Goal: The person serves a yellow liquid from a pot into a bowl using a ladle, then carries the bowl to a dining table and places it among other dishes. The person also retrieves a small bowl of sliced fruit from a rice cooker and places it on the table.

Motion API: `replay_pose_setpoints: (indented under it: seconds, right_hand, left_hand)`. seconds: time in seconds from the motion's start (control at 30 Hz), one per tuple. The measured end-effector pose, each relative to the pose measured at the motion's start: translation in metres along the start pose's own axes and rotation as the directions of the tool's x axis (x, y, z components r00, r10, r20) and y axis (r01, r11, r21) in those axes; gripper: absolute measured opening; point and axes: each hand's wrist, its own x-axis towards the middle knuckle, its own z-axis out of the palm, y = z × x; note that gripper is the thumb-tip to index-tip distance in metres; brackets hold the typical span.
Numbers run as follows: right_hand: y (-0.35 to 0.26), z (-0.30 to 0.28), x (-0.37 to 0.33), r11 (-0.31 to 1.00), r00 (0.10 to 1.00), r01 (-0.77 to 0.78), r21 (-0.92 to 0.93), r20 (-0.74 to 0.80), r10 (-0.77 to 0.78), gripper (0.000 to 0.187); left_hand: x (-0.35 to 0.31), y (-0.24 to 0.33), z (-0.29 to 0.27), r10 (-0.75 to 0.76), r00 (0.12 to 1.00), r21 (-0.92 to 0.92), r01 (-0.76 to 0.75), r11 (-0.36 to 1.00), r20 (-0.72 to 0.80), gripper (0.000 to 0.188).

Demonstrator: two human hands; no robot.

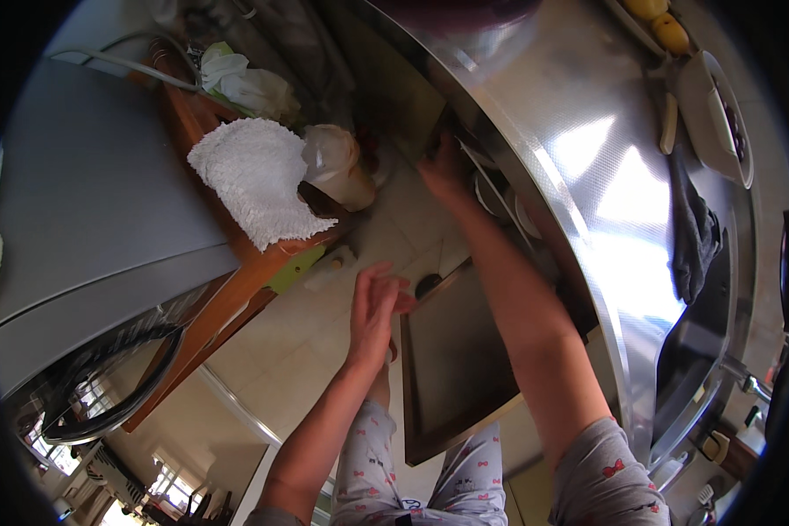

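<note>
The right hand [444,168] reaches below the steel countertop [548,79], at the far end of the cupboard shelf with pale dishes [488,195]; I cannot tell whether its fingers grip something. The left hand [375,314] is empty, its fingers loosely bent, near the open cupboard door [465,351]. It seems better to steady this door and keep the right forearm away from the countertop's edge.

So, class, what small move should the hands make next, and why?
Perhaps the left hand should steady the open cabinet door: that hand looks empty and is near the door's edge, while the right hand reaches into shadow beside the metal countertop.
</note>
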Motion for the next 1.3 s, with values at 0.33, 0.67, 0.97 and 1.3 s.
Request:
replay_pose_setpoints:
  seconds: [0.33,0.67,0.97,1.3]
  right_hand:
    - [-0.062,0.048,-0.07,0.817,0.986,-0.111,-0.565,-0.163,0.021,0.057]
    - [-0.026,0.07,-0.113,0.886,0.993,0.106,-0.452,0.099,-0.069,0.057]
    - [-0.005,0.077,-0.11,0.91,0.988,0.136,-0.391,0.125,-0.094,0.058]
    - [0.011,0.065,-0.106,0.979,0.992,0.099,-0.178,0.101,-0.082,0.059]
  left_hand:
    - [0.054,0.061,0.036,0.366,0.924,-0.1,-0.356,0.929,0.113,0.037]
    - [0.102,0.051,0.026,0.43,0.895,-0.134,-0.415,0.9,0.118,0.05]
    - [0.121,0.045,0.026,0.479,0.854,-0.144,-0.457,0.877,0.206,0.056]
    - [0.131,0.031,0.037,0.494,0.851,-0.071,-0.489,0.869,0.181,0.062]
